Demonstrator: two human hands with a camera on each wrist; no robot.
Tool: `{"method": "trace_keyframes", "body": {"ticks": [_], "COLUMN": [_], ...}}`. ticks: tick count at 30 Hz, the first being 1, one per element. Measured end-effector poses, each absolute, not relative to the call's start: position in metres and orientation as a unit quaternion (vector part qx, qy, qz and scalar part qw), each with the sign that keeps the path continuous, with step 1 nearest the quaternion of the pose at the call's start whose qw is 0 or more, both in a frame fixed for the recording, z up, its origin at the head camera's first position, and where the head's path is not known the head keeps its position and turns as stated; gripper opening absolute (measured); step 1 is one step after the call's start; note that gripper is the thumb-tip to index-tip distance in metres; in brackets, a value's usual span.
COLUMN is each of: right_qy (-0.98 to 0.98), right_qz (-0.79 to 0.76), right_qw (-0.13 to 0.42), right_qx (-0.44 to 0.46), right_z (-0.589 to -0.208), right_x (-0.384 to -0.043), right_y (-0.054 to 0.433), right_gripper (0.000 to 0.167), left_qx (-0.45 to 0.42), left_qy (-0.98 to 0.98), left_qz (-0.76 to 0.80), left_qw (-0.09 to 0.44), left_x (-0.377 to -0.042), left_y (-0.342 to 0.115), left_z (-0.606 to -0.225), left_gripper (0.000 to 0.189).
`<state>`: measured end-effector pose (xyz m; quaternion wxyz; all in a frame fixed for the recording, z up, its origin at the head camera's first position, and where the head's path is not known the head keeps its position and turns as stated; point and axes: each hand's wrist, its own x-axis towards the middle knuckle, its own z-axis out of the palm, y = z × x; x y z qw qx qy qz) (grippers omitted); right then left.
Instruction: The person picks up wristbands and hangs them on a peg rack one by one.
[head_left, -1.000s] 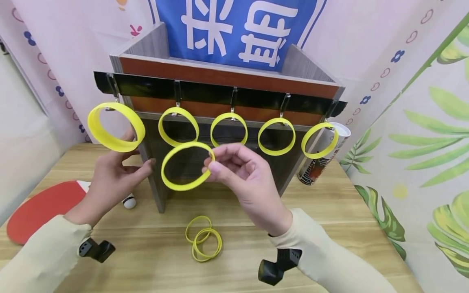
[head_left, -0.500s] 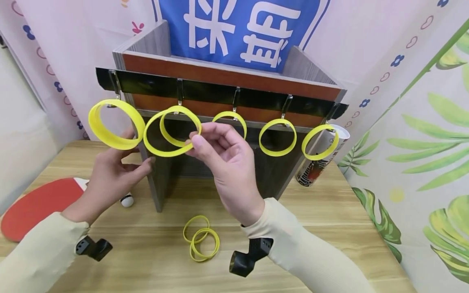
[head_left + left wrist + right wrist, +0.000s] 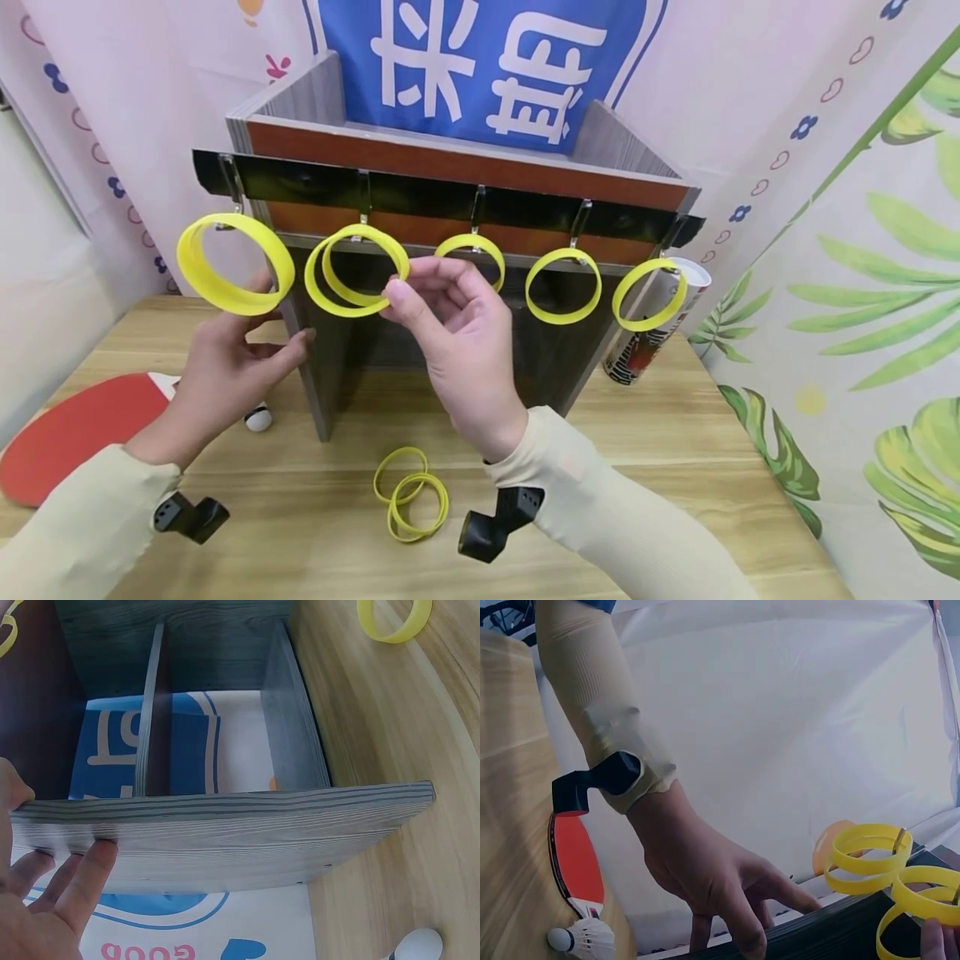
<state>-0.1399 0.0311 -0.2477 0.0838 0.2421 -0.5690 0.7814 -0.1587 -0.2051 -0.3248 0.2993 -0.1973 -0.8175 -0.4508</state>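
Grasping a yellow band (image 3: 347, 311) between thumb and fingertips of the right hand (image 3: 465, 350); raised and carried leftward over the past second, from low in front of the wooden stand (image 3: 465, 160) to the second hook (image 3: 364, 192) from the left, and in the last half-second drawn closer into line with the hanging band (image 3: 327, 275) there. Seemingly past carrying, then, and into fitting at that hook; not let go, and impossible to tell whether already caught. Resting the left hand (image 3: 232, 358) against the stand's outer side as before, thumb at the front edge, nothing clutched. Along the black strip (image 3: 420, 194), at the other hooks (image 3: 477, 204), more hung bands (image 3: 563, 319), unchanged. Below, on the worktop (image 3: 570, 517), loose bands (image 3: 411, 539) lying overlapped, likewise unmoved. Farther out, to the left, a red paddle (image 3: 82, 433) and a shuttlecock (image 3: 258, 417); to the right, a printed tube (image 3: 637, 354).
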Motion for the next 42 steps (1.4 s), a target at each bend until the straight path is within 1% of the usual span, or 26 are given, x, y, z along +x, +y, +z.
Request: {"method": "trace_keyframes", "body": {"ticks": [7,18,24,30,33,35,38,42], "right_qy": [-0.6,-0.624,-0.621,-0.631,-0.645,-0.661,-0.697,-0.765], "right_qz": [0.755,0.725,0.724,0.714,0.696,0.68,0.641,0.559], "right_qw": [0.099,0.097,0.1,0.096,0.079,0.055,0.005,-0.069], "right_qx": [0.244,0.276,0.284,0.289,0.305,0.314,0.32,0.313], "right_z": [-0.256,-0.261,-0.266,-0.279,-0.291,-0.302,-0.32,-0.347], "right_x": [-0.141,-0.141,-0.142,-0.14,-0.137,-0.137,-0.141,-0.149], "right_y": [0.033,0.04,0.045,0.054,0.063,0.071,0.081,0.091], "right_gripper": [0.024,0.023,0.023,0.018,0.014,0.012,0.011,0.014], "left_qx": [-0.197,-0.195,-0.195,-0.19,-0.19,-0.191,-0.192,-0.192], "left_qy": [-0.821,-0.82,-0.82,-0.824,-0.824,-0.824,-0.823,-0.823], "left_qz": [-0.444,-0.445,-0.449,-0.445,-0.444,-0.444,-0.446,-0.445], "left_qw": [0.299,0.303,0.295,0.294,0.295,0.295,0.295,0.295], "left_x": [-0.157,-0.157,-0.157,-0.156,-0.157,-0.157,-0.158,-0.158], "left_y": [-0.205,-0.204,-0.204,-0.204,-0.204,-0.204,-0.204,-0.205], "left_z": [-0.325,-0.325,-0.324,-0.323,-0.324,-0.324,-0.324,-0.324], "left_gripper": [0.086,0.084,0.086,0.083,0.083,0.083,0.083,0.083]}}
